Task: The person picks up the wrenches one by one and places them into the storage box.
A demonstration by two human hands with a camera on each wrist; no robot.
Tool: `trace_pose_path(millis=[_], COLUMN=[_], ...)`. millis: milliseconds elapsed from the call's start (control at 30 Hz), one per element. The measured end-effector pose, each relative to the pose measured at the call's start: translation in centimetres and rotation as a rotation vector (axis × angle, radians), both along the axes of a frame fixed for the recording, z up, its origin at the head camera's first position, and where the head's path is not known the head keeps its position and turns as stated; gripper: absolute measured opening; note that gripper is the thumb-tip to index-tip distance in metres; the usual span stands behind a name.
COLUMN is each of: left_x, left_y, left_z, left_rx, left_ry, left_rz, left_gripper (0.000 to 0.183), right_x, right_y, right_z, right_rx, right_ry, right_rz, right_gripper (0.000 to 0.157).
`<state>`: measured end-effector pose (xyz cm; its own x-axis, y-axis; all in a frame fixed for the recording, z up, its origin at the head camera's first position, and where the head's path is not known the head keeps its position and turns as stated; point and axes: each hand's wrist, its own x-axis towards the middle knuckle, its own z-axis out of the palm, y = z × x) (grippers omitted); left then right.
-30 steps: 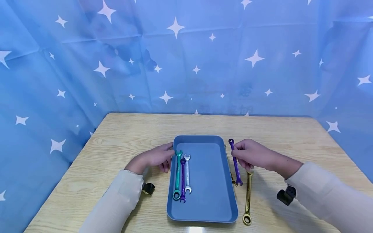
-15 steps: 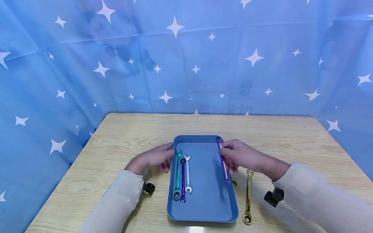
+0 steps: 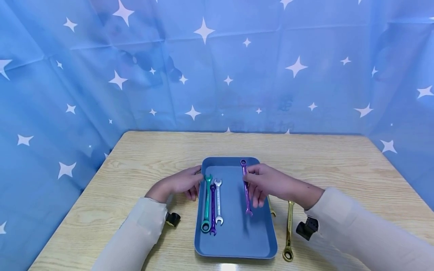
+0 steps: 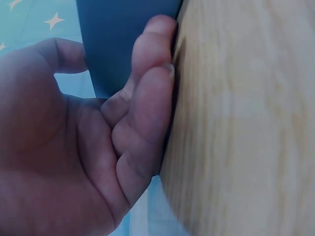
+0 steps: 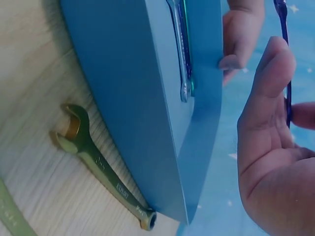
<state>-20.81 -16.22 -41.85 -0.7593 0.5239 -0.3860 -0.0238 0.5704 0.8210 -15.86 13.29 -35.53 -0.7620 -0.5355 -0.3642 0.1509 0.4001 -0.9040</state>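
Note:
Between the thumb and fingers of my right hand (image 3: 268, 183) a purple combination wrench (image 3: 246, 194) is pinched, ring end away from me, above the blue tray (image 3: 240, 241). In the right wrist view only part of this wrench shows past the fingertips. My left hand (image 3: 181, 183) holds the tray's left side, thumb at the rim and curled fingers (image 4: 152, 103) against the outer wall. Inside the tray, along its left side, lie a green wrench (image 3: 207, 203), a second purple wrench (image 3: 213, 207) and a silver wrench (image 3: 218, 201), side by side.
A gold wrench (image 3: 289, 229) lies on the wooden table (image 3: 162, 150) right of the tray. Another, smaller gold wrench (image 5: 110, 174) lies close along the tray's right wall, partly hidden in the head view. A blue star-patterned curtain (image 3: 217, 75) hangs behind the table.
My right hand has carried the purple wrench leftward, from beside the tray's right edge to over the tray. The left hand and the tray have stayed put.

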Motion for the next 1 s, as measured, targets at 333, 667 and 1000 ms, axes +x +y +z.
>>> trace_pose_path(millis=[333, 667, 1000], left_x=[0.0, 0.0, -0.1], left_y=[-0.1, -0.2, -0.1], left_z=[-0.1, -0.1, -0.1], left_rx=[0.0, 0.007, 0.018], left_ry=[0.006, -0.004, 0.001], left_rz=[0.003, 0.002, -0.002], left_gripper=[0.053, 0.056, 0.052], right_x=[-0.2, 0.1, 0.2], right_y=[-0.8, -2.0, -2.8], right_z=[-0.9, -1.8, -3.0], right_rx=[-0.002, -0.049, 0.013], right_ry=[0.047, -0.012, -0.012], right_rz=[0.018, 0.007, -0.037], right_gripper=[0.009, 0.007, 0.023])
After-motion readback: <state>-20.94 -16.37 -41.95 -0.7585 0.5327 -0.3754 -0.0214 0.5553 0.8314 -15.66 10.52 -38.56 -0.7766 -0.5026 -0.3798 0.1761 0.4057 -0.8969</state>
